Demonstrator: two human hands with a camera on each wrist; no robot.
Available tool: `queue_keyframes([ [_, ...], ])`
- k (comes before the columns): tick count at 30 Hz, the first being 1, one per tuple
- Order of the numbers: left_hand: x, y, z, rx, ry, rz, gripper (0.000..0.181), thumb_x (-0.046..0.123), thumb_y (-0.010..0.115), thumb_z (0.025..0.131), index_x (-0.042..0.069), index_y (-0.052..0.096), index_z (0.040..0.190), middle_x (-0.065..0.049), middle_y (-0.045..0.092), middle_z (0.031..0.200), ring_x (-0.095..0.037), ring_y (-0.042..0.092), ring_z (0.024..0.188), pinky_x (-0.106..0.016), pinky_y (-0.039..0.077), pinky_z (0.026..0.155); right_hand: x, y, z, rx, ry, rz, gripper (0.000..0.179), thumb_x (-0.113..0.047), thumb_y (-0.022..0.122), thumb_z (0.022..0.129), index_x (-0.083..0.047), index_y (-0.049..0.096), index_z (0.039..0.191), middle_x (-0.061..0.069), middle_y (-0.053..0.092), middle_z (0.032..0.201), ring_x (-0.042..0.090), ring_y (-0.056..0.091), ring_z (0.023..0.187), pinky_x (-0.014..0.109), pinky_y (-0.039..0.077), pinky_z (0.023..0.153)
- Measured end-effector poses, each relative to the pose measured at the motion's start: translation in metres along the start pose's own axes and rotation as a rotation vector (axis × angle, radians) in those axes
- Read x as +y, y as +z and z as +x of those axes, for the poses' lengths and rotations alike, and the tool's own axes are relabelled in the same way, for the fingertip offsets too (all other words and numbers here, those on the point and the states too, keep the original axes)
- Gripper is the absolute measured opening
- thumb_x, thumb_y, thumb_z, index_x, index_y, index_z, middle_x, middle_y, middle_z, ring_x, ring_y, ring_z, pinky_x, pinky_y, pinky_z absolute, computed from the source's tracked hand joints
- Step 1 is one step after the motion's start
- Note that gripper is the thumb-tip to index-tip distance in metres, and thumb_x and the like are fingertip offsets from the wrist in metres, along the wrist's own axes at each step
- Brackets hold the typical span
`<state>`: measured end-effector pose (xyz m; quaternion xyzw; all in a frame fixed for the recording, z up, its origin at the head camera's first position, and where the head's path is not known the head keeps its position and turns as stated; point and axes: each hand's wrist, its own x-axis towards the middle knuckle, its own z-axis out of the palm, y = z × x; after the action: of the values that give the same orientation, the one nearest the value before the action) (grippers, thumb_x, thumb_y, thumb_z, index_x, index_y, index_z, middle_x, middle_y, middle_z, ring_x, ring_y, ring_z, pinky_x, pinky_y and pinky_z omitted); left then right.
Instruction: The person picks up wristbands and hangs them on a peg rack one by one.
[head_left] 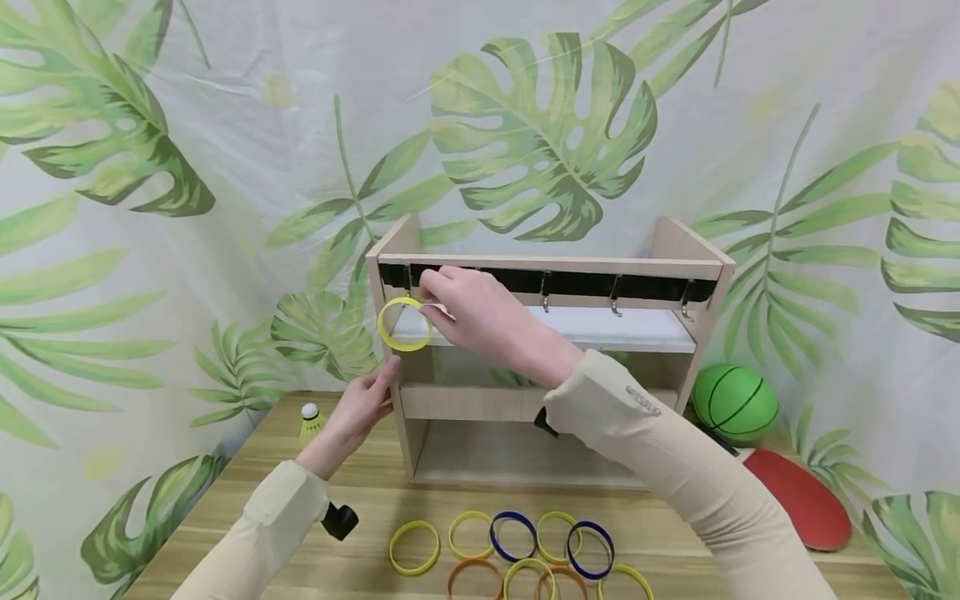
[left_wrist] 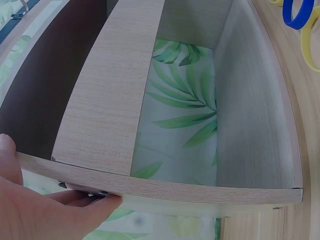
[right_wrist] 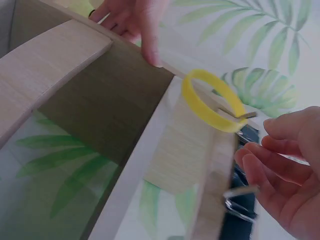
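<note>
- On the wooden table [head_left: 352, 500], a wooden shelf [head_left: 678, 242] is standing upright in front of a leaf-printed curtain [head_left: 187, 108], with a black strip of metal hooks [head_left: 617, 296] running under its top rail.
- At the shelf's right end, a green ball [head_left: 735, 402] is sitting beside a red paddle [head_left: 802, 500].
- Reaching across, the right hand [head_left: 480, 317] is hovering at the leftmost hook, its fingers loosely curled and apparently holding nothing.
- Lower down, the left hand [head_left: 356, 412] is resting straight fingers on the shelf's left side panel.
- Just left of the right hand, a yellow ring [head_left: 404, 324] is hanging from the leftmost hook, at the shelf's left end.
- Along the table's near edge, loose rings [head_left: 525, 550] in yellow, blue and orange are lying together.
- Behind the left hand, a shuttlecock [head_left: 310, 422] is sitting on the table.
</note>
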<state>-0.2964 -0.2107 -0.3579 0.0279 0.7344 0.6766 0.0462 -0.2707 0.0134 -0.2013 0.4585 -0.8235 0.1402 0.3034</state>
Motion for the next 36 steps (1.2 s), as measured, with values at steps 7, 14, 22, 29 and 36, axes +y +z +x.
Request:
queue_keyframes([
  [7,0.003,-0.002,-0.003,-0.001,-0.013,0.008,0.083,0.053,0.041,0.103,-0.009,0.019,0.153,-0.024,0.016,0.164,-0.037,0.024,0.151,-0.047,0.029,0.124,-0.005,-0.015,-0.039,0.171,-0.125,-0.022,0.005,-0.009,0.066,0.094,-0.005,0.066,0.097,0.004,0.069,0.090,0.016,0.062,0.081,0.024,0.056,0.072],
  [14,0.003,-0.003,-0.002,-0.011,-0.012,0.015,0.083,0.054,0.041,0.102,-0.007,0.017,0.154,-0.022,0.013,0.165,-0.036,0.021,0.152,-0.048,0.027,0.125,-0.005,-0.016,-0.087,0.138,-0.111,0.012,0.006,-0.010,0.069,0.092,-0.007,0.066,0.096,0.002,0.069,0.089,0.011,0.063,0.077,0.019,0.057,0.068],
  [22,0.001,-0.003,-0.001,-0.012,-0.024,0.021,0.087,0.055,0.041,0.102,-0.008,0.013,0.154,-0.023,0.010,0.165,-0.038,0.018,0.153,-0.048,0.026,0.125,0.018,0.026,-0.176,-0.010,0.077,0.107,0.013,-0.007,0.074,0.086,-0.008,0.066,0.096,0.000,0.068,0.088,0.007,0.064,0.077,0.012,0.057,0.069],
  [29,0.000,-0.001,0.002,-0.023,-0.029,0.030,0.091,0.060,0.042,0.099,-0.007,0.014,0.154,-0.021,0.010,0.165,-0.036,0.017,0.153,-0.047,0.026,0.126,0.042,0.068,-0.259,-0.179,0.268,0.149,0.013,-0.004,0.072,0.086,-0.012,0.062,0.085,-0.004,0.062,0.078,0.003,0.060,0.069,0.011,0.053,0.059],
  [36,0.002,-0.002,0.003,-0.038,-0.018,0.023,0.090,0.058,0.042,0.100,-0.008,0.014,0.154,-0.020,0.011,0.166,-0.035,0.018,0.153,-0.046,0.026,0.126,0.059,0.094,-0.311,-0.285,0.332,0.280,0.008,-0.002,0.070,0.086,-0.006,0.063,0.085,0.001,0.070,0.078,0.002,0.063,0.069,0.015,0.056,0.058],
])
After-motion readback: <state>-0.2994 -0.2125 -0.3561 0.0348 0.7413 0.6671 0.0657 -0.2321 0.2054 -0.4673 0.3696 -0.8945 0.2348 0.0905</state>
